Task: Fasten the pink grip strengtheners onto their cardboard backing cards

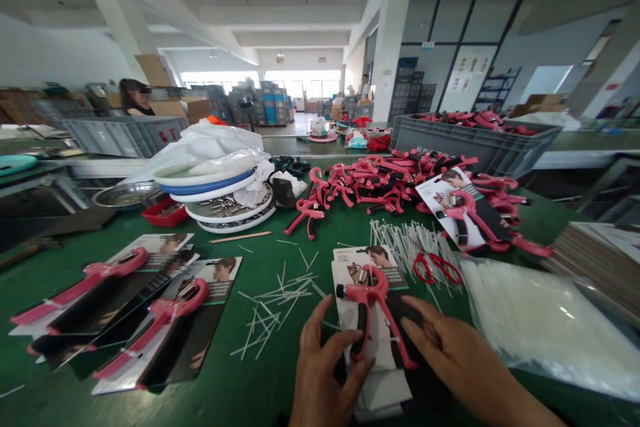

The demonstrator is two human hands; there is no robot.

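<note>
A pink hand grip strengthener (383,293) with a black-covered handle lies on a small stack of printed backing cards (345,265) in front of me. My left hand (325,367) has the lower end of its black handle between thumb and finger, while another finger stretches away to the upper left. On the other side, my right hand (455,350) is open, its extended fingers resting against the card and close to the pink handle. White cable ties (273,310) lie scattered on the green table to the left of the cards.
Carded grip strengtheners (170,320) lie at left. A heap of loose grip strengtheners (370,180) fills the back, before a grey crate (450,143). Red-handled scissors (437,269) lie on more ties. A plastic bag (545,320) and stacked cards (595,267) sit at right.
</note>
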